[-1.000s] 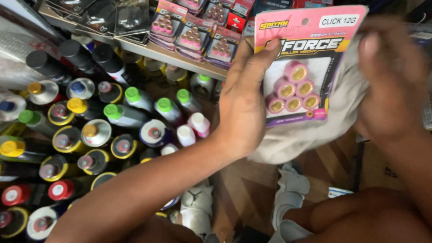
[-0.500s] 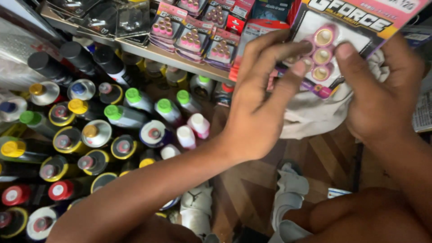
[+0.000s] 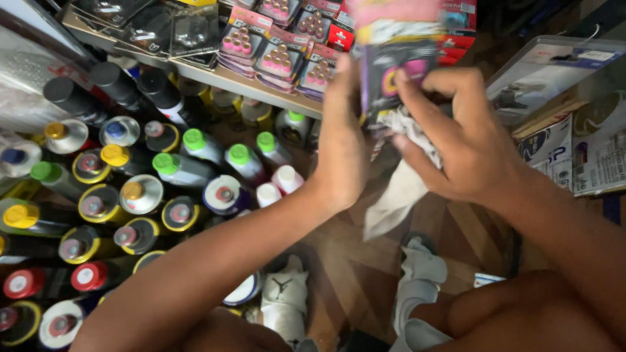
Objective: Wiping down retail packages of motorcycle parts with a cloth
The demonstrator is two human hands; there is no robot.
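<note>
Blister card (image 3: 398, 58) is pinched at its lower edge by left hand (image 3: 342, 146); rag (image 3: 407, 176) is clenched in right hand (image 3: 466, 146). Card judged light, stiff, slippery at the plastic; best taken by the cardboard edges.

I am in a shop, crouched by its stock. Rows of capped bottles (image 3: 130, 189) stand packed together on the floor, and a shelf (image 3: 261, 88) above them carries many identical carded packs (image 3: 277, 62) stacked in overlapping piles. More boxed goods (image 3: 574, 130) sit to my right.
</note>
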